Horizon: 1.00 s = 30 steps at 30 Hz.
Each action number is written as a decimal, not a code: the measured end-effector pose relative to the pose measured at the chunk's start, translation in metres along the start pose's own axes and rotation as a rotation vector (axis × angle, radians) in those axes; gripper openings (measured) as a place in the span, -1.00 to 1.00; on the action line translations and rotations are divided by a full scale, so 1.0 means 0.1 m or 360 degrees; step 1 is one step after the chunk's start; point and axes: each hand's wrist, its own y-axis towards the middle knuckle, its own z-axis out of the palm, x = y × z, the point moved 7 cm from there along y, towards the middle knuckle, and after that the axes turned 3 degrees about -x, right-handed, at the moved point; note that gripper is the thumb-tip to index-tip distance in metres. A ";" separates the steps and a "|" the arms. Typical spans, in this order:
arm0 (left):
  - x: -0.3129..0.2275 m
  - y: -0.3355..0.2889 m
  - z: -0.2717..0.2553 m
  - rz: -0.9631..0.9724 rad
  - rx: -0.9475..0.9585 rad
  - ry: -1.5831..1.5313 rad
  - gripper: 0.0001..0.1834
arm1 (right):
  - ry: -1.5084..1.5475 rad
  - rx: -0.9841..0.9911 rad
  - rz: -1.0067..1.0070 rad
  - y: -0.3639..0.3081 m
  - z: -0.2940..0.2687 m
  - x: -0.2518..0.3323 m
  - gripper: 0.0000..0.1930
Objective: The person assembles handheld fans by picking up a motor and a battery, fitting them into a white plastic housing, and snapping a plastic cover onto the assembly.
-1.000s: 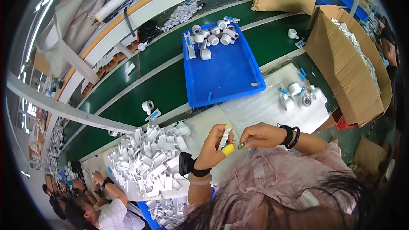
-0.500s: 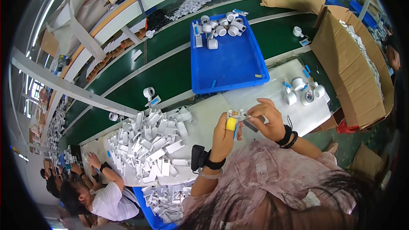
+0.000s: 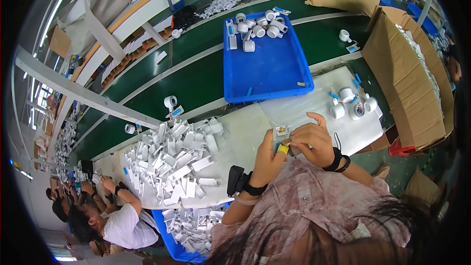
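Observation:
In front of my body, my left hand (image 3: pixel 269 163) grips a small white plastic part (image 3: pixel 281 130) with an open, frame-like end pointing away from me. A yellow wrap (image 3: pixel 282 148) shows at the left thumb, and a bit of blue sits beside it. My right hand (image 3: pixel 314 142) is closed against the near side of the part, its index finger raised. What its fingertips pinch is hidden. Left of my hands lies a big heap of white plastic housings (image 3: pixel 179 154). To the right, several round white camera-like units (image 3: pixel 357 111) with blue pieces rest on the worktop.
A blue tray (image 3: pixel 269 95) with white units at its far end stands beyond my hands. A tall cardboard box (image 3: pixel 402 78) is at right. A blue bin (image 3: pixel 169 243) of white parts sits below the worktop (image 3: pixel 240 142). A co-worker in white (image 3: pixel 127 223) works at left.
My hands have drawn closer together around the part. The left hand has shifted slightly right and turned, bringing the yellow wrap nearer my right fingers.

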 end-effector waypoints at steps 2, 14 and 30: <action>0.02 -0.02 0.01 0.0002 0.0022 0.0021 -0.59 | -0.0019 -0.0014 -0.0062 0.01 -0.01 0.02 -0.80; -0.08 -0.05 0.06 0.0048 -0.0008 0.0163 -0.65 | -0.0022 -0.0034 -0.0097 0.01 -0.02 0.02 -0.79; -0.04 -0.09 0.06 0.0076 0.0007 0.0016 -0.61 | -0.0027 -0.0056 -0.0027 -0.02 0.04 -0.03 -0.81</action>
